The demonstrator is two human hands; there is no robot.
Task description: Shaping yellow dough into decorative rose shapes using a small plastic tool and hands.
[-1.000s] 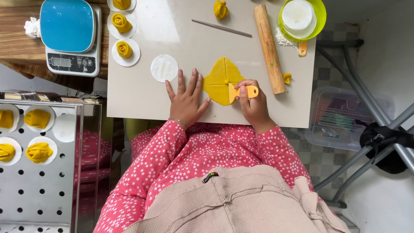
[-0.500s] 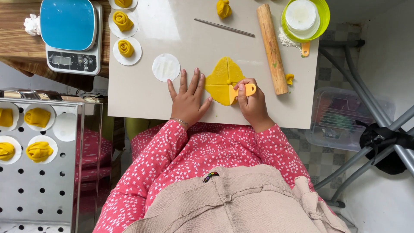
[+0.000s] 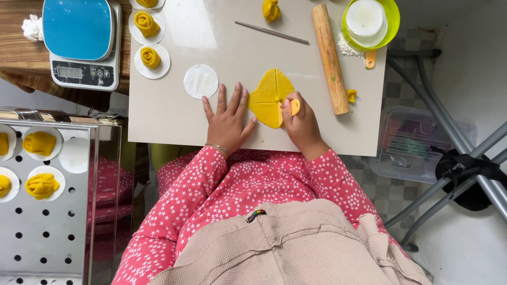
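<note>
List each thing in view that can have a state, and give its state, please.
yellow dough sheet: flat, cut into parts
left hand: open, flat on the board
right hand: shut on yellow cutter
rolling pin: lying, untouched
scale: nothing on it
green bowl: holds a white container

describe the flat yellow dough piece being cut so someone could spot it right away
On the pale beige work board, look near its front edge between the person's two hands. The flat yellow dough sheet lies just left of the wooden rolling pin, under the right hand. Unlike the rolled yellow dough roses, it is flat and scored into wedges.
</note>
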